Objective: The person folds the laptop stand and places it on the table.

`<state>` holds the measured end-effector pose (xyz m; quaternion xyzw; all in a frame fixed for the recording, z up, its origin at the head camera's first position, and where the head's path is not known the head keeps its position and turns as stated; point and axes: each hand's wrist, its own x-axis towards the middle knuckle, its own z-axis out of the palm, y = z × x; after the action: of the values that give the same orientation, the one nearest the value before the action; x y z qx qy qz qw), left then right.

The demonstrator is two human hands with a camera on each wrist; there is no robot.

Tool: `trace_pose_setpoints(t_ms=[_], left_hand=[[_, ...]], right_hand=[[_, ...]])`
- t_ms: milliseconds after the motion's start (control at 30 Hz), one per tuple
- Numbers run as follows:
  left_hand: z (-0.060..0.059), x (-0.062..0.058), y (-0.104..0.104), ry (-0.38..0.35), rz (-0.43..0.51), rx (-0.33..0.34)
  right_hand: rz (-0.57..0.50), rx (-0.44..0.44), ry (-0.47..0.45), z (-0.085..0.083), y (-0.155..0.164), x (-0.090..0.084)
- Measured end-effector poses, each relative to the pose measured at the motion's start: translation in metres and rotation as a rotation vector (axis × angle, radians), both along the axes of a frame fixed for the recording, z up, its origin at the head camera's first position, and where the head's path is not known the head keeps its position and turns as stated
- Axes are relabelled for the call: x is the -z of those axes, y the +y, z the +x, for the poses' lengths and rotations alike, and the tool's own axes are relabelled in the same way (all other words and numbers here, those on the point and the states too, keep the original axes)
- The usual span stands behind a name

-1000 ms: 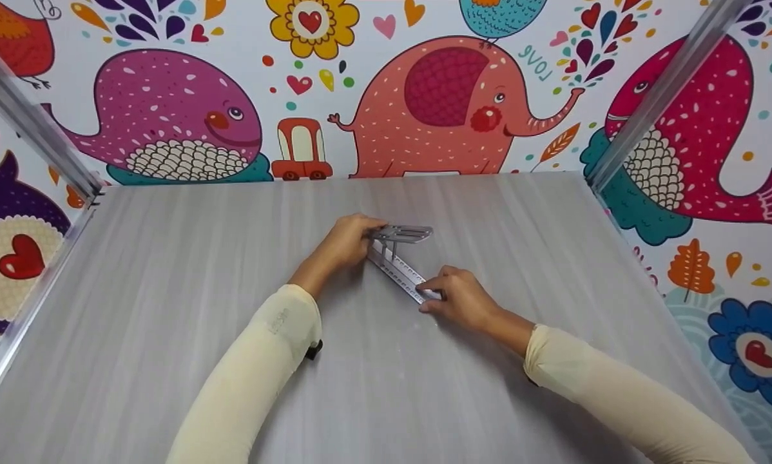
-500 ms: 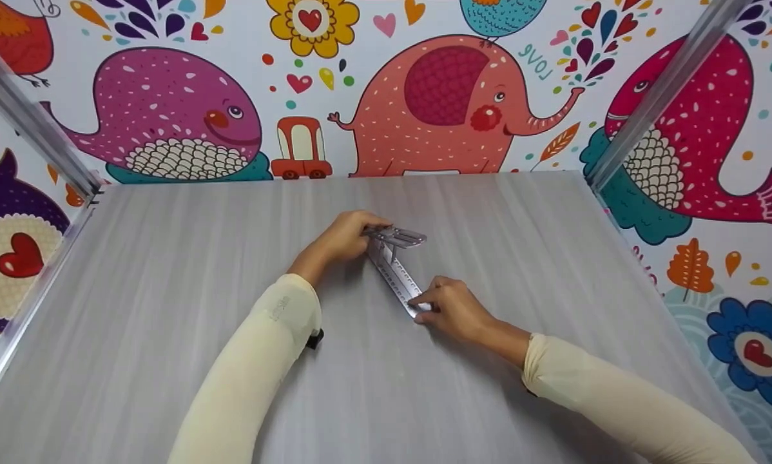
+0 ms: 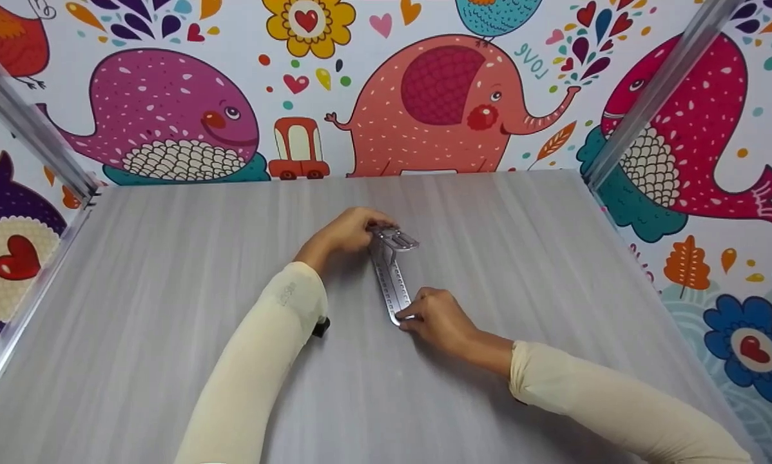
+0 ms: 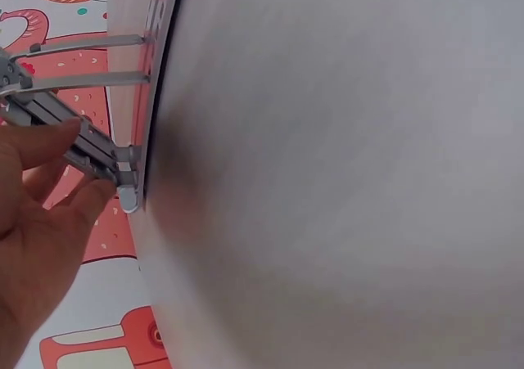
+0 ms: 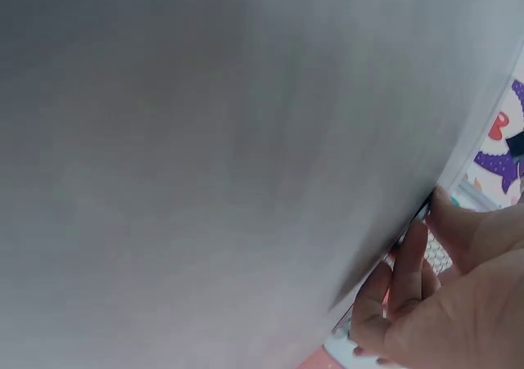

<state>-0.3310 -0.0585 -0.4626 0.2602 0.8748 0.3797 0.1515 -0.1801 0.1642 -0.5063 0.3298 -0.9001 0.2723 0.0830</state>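
A silver folding metal stand (image 3: 389,277) has a long base rail with rows of small holes and a slotted upper plate raised on struts. My left hand (image 3: 352,232) pinches the upper part at its far end. In the left wrist view, the thumb and fingers of the left hand (image 4: 41,213) hold the hinged arm (image 4: 70,128) close to where it joins the rail. My right hand (image 3: 443,322) pinches the near end of the rail. In the right wrist view, the right hand (image 5: 450,279) hides most of the stand, its fingertips right at the tabletop.
The grey wood-grain table (image 3: 199,258) lies under both arms. Behind it rises a wall (image 3: 373,96) printed with cartoon animals. Metal frame posts (image 3: 656,96) stand at the back corners, and a metal edge (image 3: 31,296) runs down the left side.
The near end of the stand has swung left and toward me, with the right hand following it. The rail now points nearly straight at me. The left hand shifts only slightly.
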Motion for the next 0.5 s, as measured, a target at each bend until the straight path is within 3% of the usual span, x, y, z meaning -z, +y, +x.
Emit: trace_pose_setpoints(t_ms=[200,500], left_hand=[[-0.0052,0.0002,0.0019,0.001,0.001,0.028],[-0.0108,0.0019,0.0068,-0.019,0.037,0.048]], right_hand=[[0.046,0.025,0.048,0.0039,-0.0055,0.0005],[0.029,0.001,0.088,0.0062,-0.0105,0.001]])
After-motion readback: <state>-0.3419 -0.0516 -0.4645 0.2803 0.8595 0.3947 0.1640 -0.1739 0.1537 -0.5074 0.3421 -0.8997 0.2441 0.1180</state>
